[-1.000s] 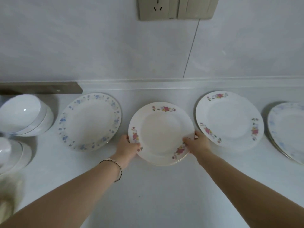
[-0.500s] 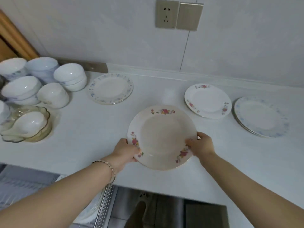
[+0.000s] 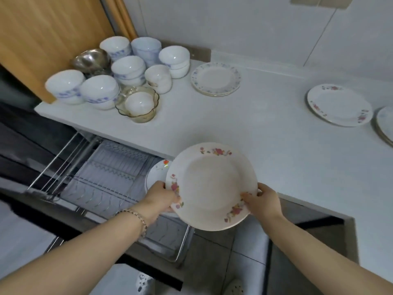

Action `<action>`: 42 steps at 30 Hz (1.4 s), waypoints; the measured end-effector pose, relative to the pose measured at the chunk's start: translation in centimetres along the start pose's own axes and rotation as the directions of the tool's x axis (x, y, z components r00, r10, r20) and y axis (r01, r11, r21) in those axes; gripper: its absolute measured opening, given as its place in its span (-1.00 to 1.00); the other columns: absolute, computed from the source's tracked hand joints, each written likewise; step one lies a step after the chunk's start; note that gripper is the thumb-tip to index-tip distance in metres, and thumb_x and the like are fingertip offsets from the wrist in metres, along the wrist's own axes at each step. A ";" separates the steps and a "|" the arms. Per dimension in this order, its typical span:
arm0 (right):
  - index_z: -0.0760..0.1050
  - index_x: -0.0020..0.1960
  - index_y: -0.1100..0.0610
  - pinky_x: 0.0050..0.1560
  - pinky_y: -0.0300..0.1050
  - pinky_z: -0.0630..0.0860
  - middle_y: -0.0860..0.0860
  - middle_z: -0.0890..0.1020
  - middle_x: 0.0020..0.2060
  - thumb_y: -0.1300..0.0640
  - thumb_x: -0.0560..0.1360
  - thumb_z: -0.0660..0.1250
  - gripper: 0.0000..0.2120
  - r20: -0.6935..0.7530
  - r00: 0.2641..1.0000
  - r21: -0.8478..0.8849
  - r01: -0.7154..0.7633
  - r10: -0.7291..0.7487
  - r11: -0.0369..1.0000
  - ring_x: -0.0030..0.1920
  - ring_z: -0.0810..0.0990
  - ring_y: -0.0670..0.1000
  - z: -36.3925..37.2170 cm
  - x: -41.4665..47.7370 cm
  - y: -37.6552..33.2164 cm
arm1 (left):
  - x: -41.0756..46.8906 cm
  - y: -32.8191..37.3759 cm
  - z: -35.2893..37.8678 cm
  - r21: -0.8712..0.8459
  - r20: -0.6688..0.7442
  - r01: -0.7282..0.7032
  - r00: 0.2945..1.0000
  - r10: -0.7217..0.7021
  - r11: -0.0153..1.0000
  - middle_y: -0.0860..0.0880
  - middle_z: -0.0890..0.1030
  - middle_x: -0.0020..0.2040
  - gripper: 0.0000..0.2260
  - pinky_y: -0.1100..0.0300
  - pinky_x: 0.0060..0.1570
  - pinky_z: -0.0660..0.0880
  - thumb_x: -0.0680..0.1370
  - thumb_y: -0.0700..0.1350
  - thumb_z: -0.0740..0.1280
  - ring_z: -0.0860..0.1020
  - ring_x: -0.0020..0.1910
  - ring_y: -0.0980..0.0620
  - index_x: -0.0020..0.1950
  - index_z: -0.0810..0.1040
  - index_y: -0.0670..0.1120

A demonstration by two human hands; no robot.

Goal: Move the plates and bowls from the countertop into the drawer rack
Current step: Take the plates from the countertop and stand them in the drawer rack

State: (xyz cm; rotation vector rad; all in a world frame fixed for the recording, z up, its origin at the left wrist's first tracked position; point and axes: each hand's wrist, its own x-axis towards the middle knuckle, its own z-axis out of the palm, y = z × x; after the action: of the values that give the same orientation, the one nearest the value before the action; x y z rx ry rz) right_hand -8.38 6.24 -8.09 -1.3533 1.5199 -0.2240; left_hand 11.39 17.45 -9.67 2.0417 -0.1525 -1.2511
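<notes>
The round white ceramic plate with pink flowers on its rim [image 3: 212, 186] is held in the air, just off the front edge of the white table [image 3: 276, 145] and above the right end of the pulled-out wire drawer rack [image 3: 102, 173]. The left hand [image 3: 160, 195] grips its left rim and the right hand [image 3: 264, 202] grips its right rim. Both thumbs lie on top, and the fingers go underneath, out of sight.

I judge the plate stiff, glazed and slippery, fairly weighty, and quick to chip if knocked against the wires. Opposite edges of the rim, as here, are the sound place to hold it.

A doubled line along its near edge hints at a second plate beneath, but I cannot tell. Another white plate [image 3: 156, 173] in the rack is mostly hidden behind the left hand and the held plate. The rack's slots are blurred. A pale plate [image 3: 385, 124] at the far right of the table is cut off by the frame.
</notes>
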 end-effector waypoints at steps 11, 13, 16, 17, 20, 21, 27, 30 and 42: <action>0.49 0.21 0.29 -0.09 -0.02 0.50 0.11 0.56 -0.18 0.31 0.48 0.32 -0.70 -0.014 0.991 0.116 -0.132 0.135 0.984 -0.19 0.53 0.13 23.2 -7.0 -1.8 | 6.7 -7.3 -20.6 0.201 -0.067 -0.012 0.997 0.026 0.979 -0.14 0.56 0.06 -0.73 0.17 -0.32 0.55 0.44 -0.36 0.29 0.49 -0.21 0.04 0.13 0.46 -0.21; 0.51 0.16 0.30 -0.04 0.05 0.57 0.15 0.58 -0.17 0.28 0.46 0.35 -0.72 -0.019 0.984 0.140 -0.174 0.179 0.975 -0.16 0.56 0.15 27.3 -7.5 -2.1 | 8.4 -8.0 -24.2 0.230 -0.051 -0.001 0.999 0.013 0.973 -0.14 0.56 0.04 -0.75 0.06 -0.17 0.60 0.44 -0.35 0.29 0.53 -0.15 -0.04 0.11 0.46 -0.22; 0.52 0.07 0.27 -0.01 0.09 0.57 0.13 0.59 -0.25 0.26 0.44 0.35 -0.78 0.000 0.967 0.173 -0.250 0.254 0.953 -0.21 0.55 0.15 32.5 -7.8 -2.4 | 10.7 -9.1 -28.3 0.267 -0.047 0.036 0.999 -0.024 0.963 -0.19 0.58 0.05 -0.81 -0.06 -0.05 0.62 0.44 -0.35 0.29 0.59 -0.03 -0.15 0.03 0.45 -0.20; 0.53 0.06 0.26 -0.02 0.09 0.56 0.10 0.58 -0.30 0.26 0.43 0.34 -0.79 -0.004 0.960 0.189 -0.273 0.279 0.943 -0.22 0.54 0.14 34.0 -7.6 -2.4 | 11.7 -9.5 -29.2 0.281 -0.046 0.047 0.998 -0.035 0.958 -0.20 0.58 0.07 -0.78 -0.06 -0.05 0.62 0.44 -0.35 0.30 0.60 0.01 -0.17 0.06 0.45 -0.21; 0.53 0.08 0.26 -0.11 0.03 0.53 0.16 0.60 -0.23 0.26 0.42 0.33 -0.76 -0.005 0.944 0.218 -0.322 0.331 0.921 -0.20 0.54 0.14 37.6 -6.4 -2.4 | 14.5 -10.3 -31.0 0.314 -0.038 0.079 0.997 -0.071 0.946 -0.18 0.59 0.08 -0.75 0.06 -0.12 0.60 0.47 -0.34 0.29 0.60 -0.01 -0.15 0.14 0.48 -0.22; 0.53 0.10 0.24 -0.09 0.03 0.55 0.18 0.62 -0.17 0.25 0.42 0.33 -0.74 -0.004 0.935 0.221 -0.344 0.354 0.913 -0.17 0.57 0.16 38.7 -5.8 -2.3 | 15.5 -10.6 -31.4 0.323 -0.039 0.088 0.996 -0.080 0.942 -0.16 0.59 0.06 -0.79 0.07 -0.12 0.59 0.48 -0.34 0.29 0.60 -0.03 -0.14 0.10 0.48 -0.20; 0.42 0.32 0.15 0.16 0.12 0.55 0.19 0.63 0.09 0.27 0.44 0.29 -0.56 0.044 0.887 0.213 -0.458 0.460 0.863 0.06 0.61 0.20 45.0 -1.0 -2.4 | 22.6 -11.2 -33.3 0.338 -0.108 0.154 0.986 -0.124 0.928 -0.13 0.59 -0.06 -0.83 0.22 -0.39 0.53 0.49 -0.34 0.30 0.55 -0.29 0.02 0.06 0.51 -0.19; 0.37 0.36 0.11 0.17 0.16 0.55 0.15 0.62 -0.06 0.32 0.49 0.22 -0.55 0.094 0.860 0.282 -0.506 0.501 0.815 0.00 0.60 0.18 47.6 1.6 -2.6 | 27.2 -11.4 -34.2 0.427 -0.103 0.151 0.988 -0.118 0.892 -0.09 0.59 -0.08 -0.77 0.15 -0.23 0.58 0.42 -0.34 0.39 0.57 -0.18 -0.03 0.05 0.52 -0.19; 0.54 -0.01 0.16 0.05 0.15 0.59 0.19 0.65 -0.20 0.34 0.45 0.29 -0.83 -0.101 0.813 0.316 -0.521 0.574 0.793 -0.21 0.56 0.09 56.1 12.7 -0.3 | 42.6 -12.7 -32.3 0.483 -0.054 0.056 0.998 -0.034 0.874 -0.05 0.55 -0.04 -0.69 0.33 -0.29 0.49 0.42 -0.37 0.40 0.53 -0.22 0.06 0.14 0.51 -0.22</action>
State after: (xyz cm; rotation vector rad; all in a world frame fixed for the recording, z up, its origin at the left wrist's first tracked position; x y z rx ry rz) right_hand 37.03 22.15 -39.68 -0.6352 1.9024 -0.1873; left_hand 56.61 24.43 -40.16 2.5106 -0.4401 -1.2872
